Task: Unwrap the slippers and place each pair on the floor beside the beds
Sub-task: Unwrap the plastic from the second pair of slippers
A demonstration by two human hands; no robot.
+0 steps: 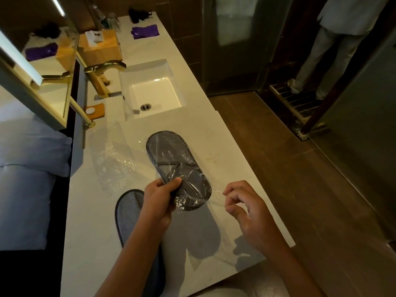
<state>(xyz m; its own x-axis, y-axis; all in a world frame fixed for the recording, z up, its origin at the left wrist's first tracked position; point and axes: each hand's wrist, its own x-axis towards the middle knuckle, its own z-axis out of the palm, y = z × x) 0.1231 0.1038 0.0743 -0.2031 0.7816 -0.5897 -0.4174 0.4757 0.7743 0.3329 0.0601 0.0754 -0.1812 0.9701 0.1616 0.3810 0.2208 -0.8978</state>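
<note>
One pair of dark grey fabric slippers sealed in clear plastic film (179, 166), held above the white stone counter (214, 146); left hand (159, 202) closed on its near edge, right hand (249, 213) pinching the film's loose end. One unwrapped grey slipper (128, 213) lies under the left forearm. One empty clear wrapper (113, 159) lies on the counter. White square basin (154, 93): empty. Wooden box (100, 48): white packets on top.
</note>
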